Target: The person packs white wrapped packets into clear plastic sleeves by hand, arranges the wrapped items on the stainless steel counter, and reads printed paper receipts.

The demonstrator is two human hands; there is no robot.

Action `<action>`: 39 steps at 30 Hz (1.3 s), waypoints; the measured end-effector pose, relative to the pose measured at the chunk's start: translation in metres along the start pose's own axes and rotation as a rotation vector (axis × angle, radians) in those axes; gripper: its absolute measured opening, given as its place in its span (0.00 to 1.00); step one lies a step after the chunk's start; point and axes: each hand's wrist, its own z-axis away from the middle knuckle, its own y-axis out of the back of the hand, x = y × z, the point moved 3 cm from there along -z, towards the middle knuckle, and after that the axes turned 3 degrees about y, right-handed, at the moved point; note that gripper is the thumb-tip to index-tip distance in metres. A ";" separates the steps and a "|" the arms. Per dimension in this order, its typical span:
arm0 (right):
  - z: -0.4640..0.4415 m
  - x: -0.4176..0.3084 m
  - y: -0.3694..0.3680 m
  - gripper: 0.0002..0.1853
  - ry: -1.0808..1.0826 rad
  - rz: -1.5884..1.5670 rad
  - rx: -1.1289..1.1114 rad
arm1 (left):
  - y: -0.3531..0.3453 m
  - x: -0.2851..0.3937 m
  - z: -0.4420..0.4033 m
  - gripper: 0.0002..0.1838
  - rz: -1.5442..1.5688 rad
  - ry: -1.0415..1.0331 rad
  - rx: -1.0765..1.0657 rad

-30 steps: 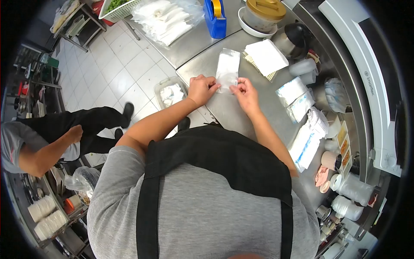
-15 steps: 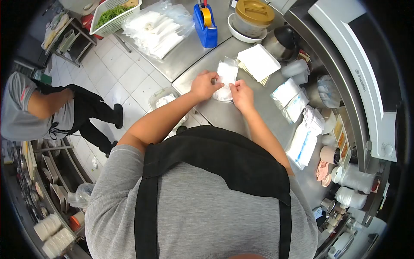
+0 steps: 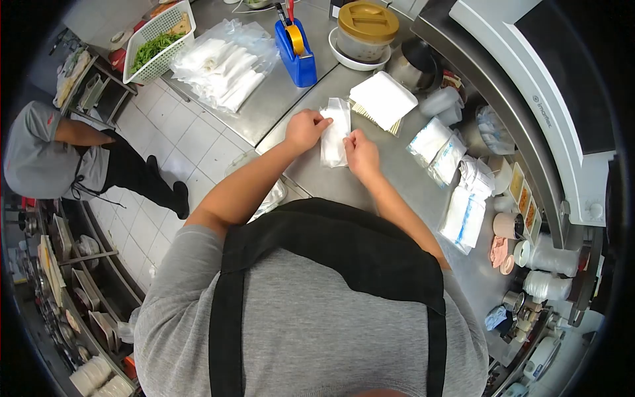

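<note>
A clear plastic bag with something white inside (image 3: 336,135) lies upright in view on the steel counter (image 3: 317,173), between my hands. My left hand (image 3: 305,130) pinches its left edge near the top. On the other side, the closed fingers of my right hand (image 3: 362,153) grip its right edge, lower down. Just beyond my right hand, a stack of white sheets (image 3: 385,99) rests on the counter. Packs of white items in clear plastic with blue print (image 3: 438,149) lie further right.
A blue tape dispenser (image 3: 297,56), a pile of bagged white bundles (image 3: 225,66) and a gold-lidded tub (image 3: 368,30) stand at the back. A basket of greens (image 3: 159,46) is at the far left. Another person (image 3: 73,149) stands at left on the tiled floor.
The view has shifted, so the counter items appear further left and lower. My hands have moved slightly along the bag, which now looks flatter and straighter. The other person has turned and shifted position.
</note>
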 end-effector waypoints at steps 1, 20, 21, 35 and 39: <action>0.001 0.000 -0.001 0.09 0.019 0.000 0.017 | 0.003 0.005 0.000 0.19 -0.026 0.036 -0.009; -0.006 0.003 -0.001 0.09 0.048 0.043 0.075 | -0.001 -0.013 -0.011 0.13 0.024 0.070 -0.037; -0.007 0.001 0.000 0.09 0.015 0.057 0.066 | 0.001 -0.013 -0.011 0.13 0.033 0.057 -0.026; -0.031 0.014 -0.011 0.07 -0.080 -0.844 -0.091 | -0.003 -0.046 0.001 0.19 0.709 0.215 -0.171; -0.029 -0.003 0.007 0.05 -0.093 -0.988 -0.116 | 0.013 -0.001 0.035 0.38 1.223 0.348 -0.222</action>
